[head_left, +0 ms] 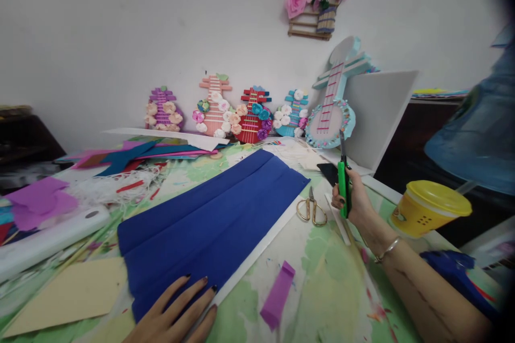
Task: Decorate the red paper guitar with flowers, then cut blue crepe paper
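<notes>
A folded sheet of dark blue crepe paper point(217, 209) lies slantwise across the table, with a white strip showing along its right edge. My left hand point(177, 308) rests on its near end, fingers spread and flat. To the right, my right hand point(356, 195) is closed around a green and black utility knife point(343, 185), held upright with its thin dark tip pointing away. Gold-handled scissors point(311, 209) lie between the blue paper and that hand. A piece of purple paper point(278, 295) lies nearer to me.
Several decorated paper instruments point(253, 115) stand along the wall. A yellow lidded tub point(432, 206) is at the right, below a large blue water bottle point(478, 123). Coloured sheets point(132, 158), white shreds point(108, 185) and cream card point(68, 295) lie on the left.
</notes>
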### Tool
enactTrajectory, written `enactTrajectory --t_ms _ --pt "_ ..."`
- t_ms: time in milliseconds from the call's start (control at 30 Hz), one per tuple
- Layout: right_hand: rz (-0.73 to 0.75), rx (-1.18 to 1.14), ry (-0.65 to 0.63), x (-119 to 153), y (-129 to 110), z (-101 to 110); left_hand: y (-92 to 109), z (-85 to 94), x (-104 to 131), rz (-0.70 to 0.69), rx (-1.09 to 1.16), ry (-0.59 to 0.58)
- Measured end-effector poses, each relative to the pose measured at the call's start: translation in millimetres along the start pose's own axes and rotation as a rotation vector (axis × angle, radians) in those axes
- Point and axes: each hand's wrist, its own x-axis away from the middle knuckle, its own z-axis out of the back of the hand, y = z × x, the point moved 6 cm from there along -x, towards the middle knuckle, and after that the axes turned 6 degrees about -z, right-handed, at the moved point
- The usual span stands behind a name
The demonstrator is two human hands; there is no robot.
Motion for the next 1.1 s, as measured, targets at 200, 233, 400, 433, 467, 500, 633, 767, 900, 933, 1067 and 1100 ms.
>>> enactTrajectory --t_ms 200,233,400,433,467,500,633,767,900,933,1067,1100 --pt "0.018 0.111 0.047 -8 3 6 -5 12.2 -17 -0.130 -0.044 -0.075" --pt "0.019 0.146 0.060 -9 5 8 -5 15.5 -21 -0.136 -0.044 -0.070" --pt "0.007 0.360 0.084 -17 15 15 -5 32.4 -36 -0.081 -0.003 -0.060" --pt "0.011 0.407 0.088 -19 17 16 -5 36.7 -36 -0.077 0.016 -0.064" --pt "0.018 0.456 0.093 -20 18 17 -6 41.0 -35 -0.076 0.032 -0.074" --pt "0.028 0.506 0.099 -22 19 18 -8 45.2 -33 -0.080 0.045 -0.087" --pt "0.096 0.710 0.158 -29 17 25 -47 55.9 -7 0.041 0.015 -0.168" --pt "0.234 0.907 0.256 -30 9 29 -133 51.1 47 0.485 0.002 -0.318" --pt "0.415 1.038 0.268 -22 3 18 -192 43.7 96 0.791 0.121 -0.439" --pt "0.464 1.061 0.254 -18 2 12 -198 43.4 102 0.801 0.136 -0.443" --pt "0.650 1.142 0.077 9 7 -33 -206 40.0 111 0.780 0.188 -0.476" --pt "0.685 1.163 -0.026 20 12 -50 -208 38.3 110 0.774 0.196 -0.490"
